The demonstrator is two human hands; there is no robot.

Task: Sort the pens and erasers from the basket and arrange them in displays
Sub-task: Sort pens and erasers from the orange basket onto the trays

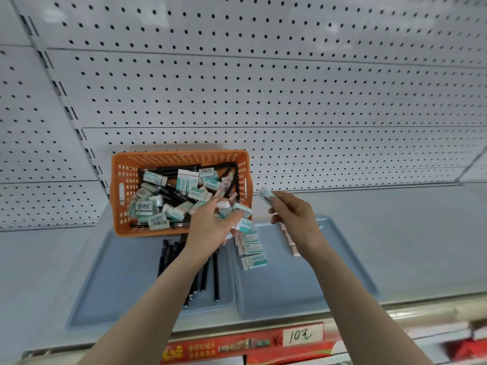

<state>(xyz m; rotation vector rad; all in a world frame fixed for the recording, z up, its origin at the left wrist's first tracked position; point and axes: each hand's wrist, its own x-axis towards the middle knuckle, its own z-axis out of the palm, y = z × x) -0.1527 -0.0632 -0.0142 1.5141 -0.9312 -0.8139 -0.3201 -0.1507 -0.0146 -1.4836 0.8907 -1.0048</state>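
An orange basket (123, 164) stands at the back of the shelf, full of black pens and white-and-teal erasers (155, 177). My left hand (210, 222) hovers at the basket's right front corner and holds several erasers (228, 209). My right hand (292, 214) is raised right of the basket and pinches one eraser (266, 194). Below lie two blue trays: the left tray (118, 280) carries black pens (216, 275), the right tray (303, 285) carries a row of teal erasers (253, 255) and a second row of pale erasers (290, 241), partly hidden by my right hand.
White pegboard (263, 88) forms the back wall behind the shelf. The grey shelf (408, 233) extends right of the trays. A red price strip with a white tag (301, 335) runs along the shelf's front edge.
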